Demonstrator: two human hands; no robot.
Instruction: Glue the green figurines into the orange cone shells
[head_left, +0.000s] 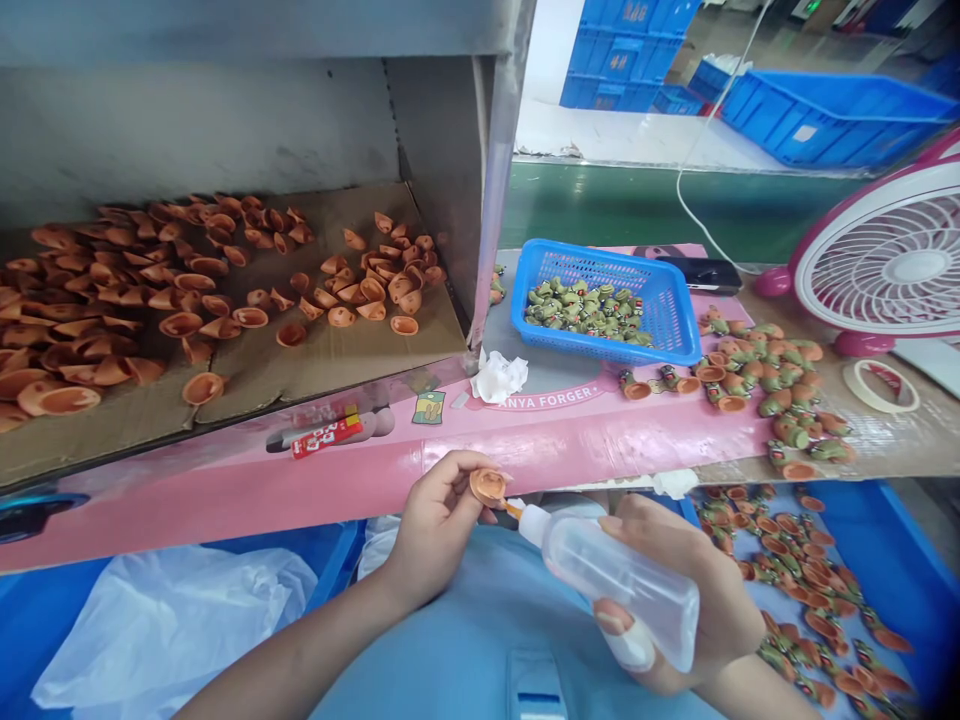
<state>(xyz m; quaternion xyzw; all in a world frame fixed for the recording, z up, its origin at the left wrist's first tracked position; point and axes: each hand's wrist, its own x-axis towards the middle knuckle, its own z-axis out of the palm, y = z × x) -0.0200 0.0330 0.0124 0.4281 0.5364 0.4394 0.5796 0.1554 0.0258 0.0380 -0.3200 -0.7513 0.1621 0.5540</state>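
My left hand (433,530) pinches a small orange cup-shaped piece (489,487) between thumb and fingers. My right hand (675,600) grips a translucent plastic squeeze bottle (622,580), tilted, with its thin orange-tipped nozzle (512,510) reaching to the piece's rim. The nozzle tip appears to touch the piece, though the contact is small and hard to confirm. Part of the bottle is wrapped by my fingers, one of them bandaged or taped at the tip (613,617).
Loose orange pieces cover cardboard on a grey metal shelf (225,300) at left. A blue basket (600,300) holds green figures, with more on cardboard at right. Below are a pink board's edge, a blue tray, white plastic bag, a fan, tape roll, tissue and glue tube.
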